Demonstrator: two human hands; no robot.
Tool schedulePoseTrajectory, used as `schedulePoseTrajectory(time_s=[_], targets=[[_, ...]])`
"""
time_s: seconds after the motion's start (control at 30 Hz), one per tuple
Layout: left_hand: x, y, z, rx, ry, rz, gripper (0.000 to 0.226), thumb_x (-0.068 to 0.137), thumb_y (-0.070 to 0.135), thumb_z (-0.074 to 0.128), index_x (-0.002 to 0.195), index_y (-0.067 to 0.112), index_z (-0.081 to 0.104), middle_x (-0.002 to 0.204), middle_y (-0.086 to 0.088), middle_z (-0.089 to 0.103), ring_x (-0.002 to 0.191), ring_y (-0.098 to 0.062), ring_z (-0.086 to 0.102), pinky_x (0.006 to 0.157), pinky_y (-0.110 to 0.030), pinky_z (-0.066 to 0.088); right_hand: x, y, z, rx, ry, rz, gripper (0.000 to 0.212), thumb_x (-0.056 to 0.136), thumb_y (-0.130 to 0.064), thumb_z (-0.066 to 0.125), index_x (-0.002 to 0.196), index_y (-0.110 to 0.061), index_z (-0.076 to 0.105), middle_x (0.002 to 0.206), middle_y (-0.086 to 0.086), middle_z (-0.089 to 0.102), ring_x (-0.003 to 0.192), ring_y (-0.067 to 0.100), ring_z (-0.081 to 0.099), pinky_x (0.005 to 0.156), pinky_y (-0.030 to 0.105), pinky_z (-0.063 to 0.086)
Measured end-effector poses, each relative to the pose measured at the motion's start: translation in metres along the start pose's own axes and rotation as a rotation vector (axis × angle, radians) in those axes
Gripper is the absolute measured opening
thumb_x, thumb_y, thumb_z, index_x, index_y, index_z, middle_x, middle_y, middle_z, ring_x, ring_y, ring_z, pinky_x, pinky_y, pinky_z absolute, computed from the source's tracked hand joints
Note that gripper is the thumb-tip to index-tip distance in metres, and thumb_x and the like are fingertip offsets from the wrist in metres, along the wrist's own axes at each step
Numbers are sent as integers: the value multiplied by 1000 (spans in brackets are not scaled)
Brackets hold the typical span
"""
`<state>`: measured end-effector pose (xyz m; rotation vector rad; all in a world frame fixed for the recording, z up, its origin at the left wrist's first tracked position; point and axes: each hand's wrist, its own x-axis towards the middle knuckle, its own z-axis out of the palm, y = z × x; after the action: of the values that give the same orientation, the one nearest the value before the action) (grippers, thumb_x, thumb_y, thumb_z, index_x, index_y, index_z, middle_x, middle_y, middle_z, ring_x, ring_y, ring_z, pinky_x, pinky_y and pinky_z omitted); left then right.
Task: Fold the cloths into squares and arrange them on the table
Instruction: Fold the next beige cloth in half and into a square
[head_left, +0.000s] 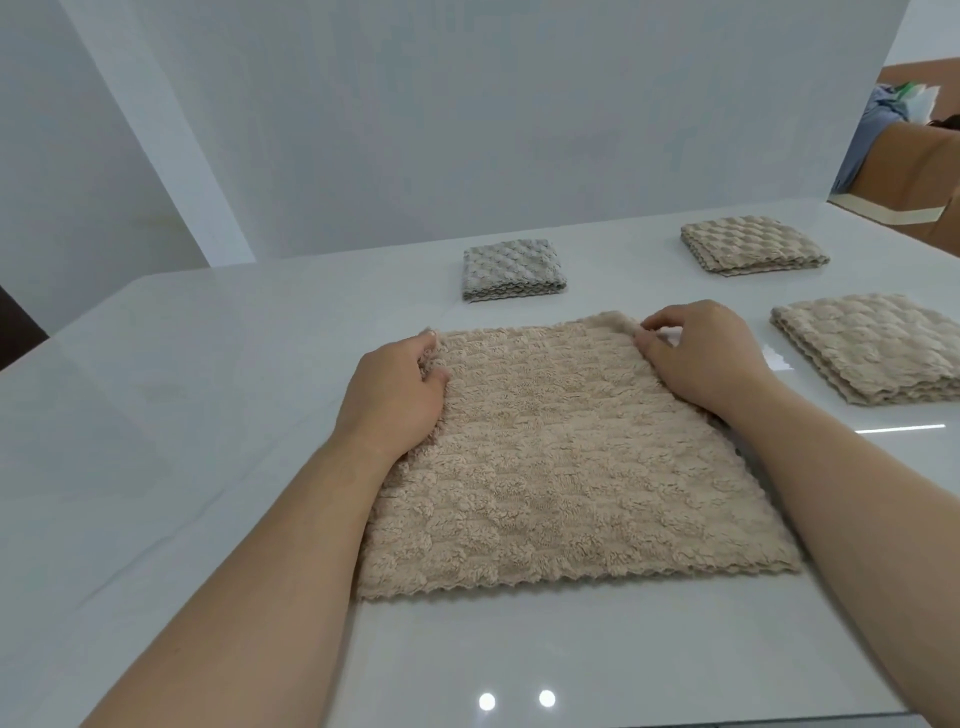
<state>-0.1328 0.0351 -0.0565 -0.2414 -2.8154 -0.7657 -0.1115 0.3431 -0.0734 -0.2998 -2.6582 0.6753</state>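
Note:
A fluffy beige cloth (566, 462) lies spread flat on the white table (182, 415) in front of me. My left hand (397, 389) pinches its far left corner. At the far right corner, my right hand (698, 358) grips the edge, which is slightly lifted and curled. Three folded cloths lie further off: a grey one (511, 268) behind the spread cloth, a beige one (750, 244) at the back right, and another beige one (872, 345) to the right.
A white wall rises right behind the table's far edge. At the far right, past the table's corner, stands brown furniture (914, 156) with clothing on it. The glossy tabletop reflects ceiling lights near the front edge.

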Motion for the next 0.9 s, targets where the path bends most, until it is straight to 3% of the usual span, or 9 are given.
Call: schedulePoseTrajectory(time_s=[0.23,0.37,0.47,0.53,0.63,0.73,0.8,0.9], targets=[[-3,2,-2,-94,82,77,40,94,22,68,134,23,63,130,6,66,116,-16,62,98,-22,39,-10,-19,-12,126,73,-144,13,97,-36,61,103,-28,70,118,-4,63,114,16,54,95,29,38],[0,1,-1,-119,117,110,42,91,19,70,133,20,62,128,2,62,116,-15,59,96,-20,37,-26,-41,-24,307,33,-198,11,99,-35,60,105,-29,67,106,-17,64,89,2,54,77,17,39],[0,1,-1,-141,146,87,51,92,21,70,140,19,54,136,0,56,121,-12,52,103,-22,34,-34,-49,-25,462,-35,-209,6,101,-33,58,105,-33,62,89,-15,68,68,7,58,68,24,47],[0,0,-2,-166,159,57,57,91,20,71,144,20,49,140,0,54,124,-13,51,106,-26,36,-37,-52,-23,468,-68,-238,9,104,-26,53,107,-33,58,75,-7,66,55,6,51,58,26,43],[-1,0,-3,-207,147,27,63,90,18,72,147,20,45,143,-2,54,126,-20,55,108,-34,42,-39,-55,-21,434,-108,-255,14,107,-23,45,112,-35,51,71,-5,60,51,1,47,50,16,38],[-1,-1,-3,-211,140,47,66,90,21,72,149,21,44,143,-1,56,122,-23,59,108,-40,44,-39,-54,-20,432,-189,-210,18,108,-29,42,121,-40,48,74,-4,57,54,3,46,58,26,43],[-1,0,-4,-204,137,65,66,89,19,71,150,23,45,138,3,58,116,-20,59,102,-31,44,-40,-55,-21,460,-263,-168,30,104,-23,46,127,-43,48,77,-4,58,56,7,46,58,30,43],[-4,5,-8,-272,106,57,64,88,4,58,146,28,51,116,15,59,108,-7,55,90,-14,38,-43,-56,-26,464,-333,-208,53,92,-9,56,134,-40,46,88,-5,62,50,1,50,50,17,43]])
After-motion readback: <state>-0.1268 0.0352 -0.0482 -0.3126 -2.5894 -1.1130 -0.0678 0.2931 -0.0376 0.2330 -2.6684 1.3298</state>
